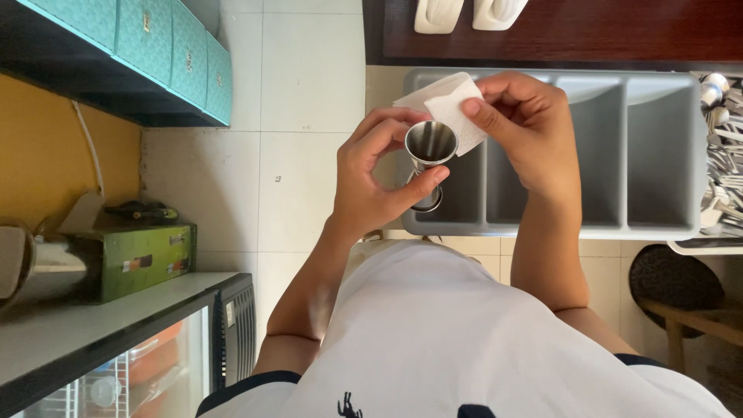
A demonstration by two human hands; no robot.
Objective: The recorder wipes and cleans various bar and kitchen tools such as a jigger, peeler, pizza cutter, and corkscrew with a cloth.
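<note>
Left hand (379, 182): we see it closed around a steel jigger (430, 155), thumb on one side of the waist, fingers wrapped over the other. We judge this grip keeps the open cup facing up and steady for wiping.
Jigger: held in the air between both hands, above the near edge of the grey tray (665, 147), not resting on anything.
Right hand (526, 128): we see thumb and fingers pinched on a folded white cloth (453, 108), pressing it against the jigger's far rim. We judge the pinch lets the cloth work along the rim.
Tray: grey plastic, several long compartments; those below the hands look empty. The hands hide part of its left end.
Cutlery (724, 139): we see metal spoons heaped at the tray's right end, well apart from the hands.
Counter (93, 317): at left, carrying a green box (143, 259) and a metal container.
Shelf (580, 31): dark wood beyond the tray, with two white objects at its edge.
Obstructions: we see nothing between the hands and the jigger.
</note>
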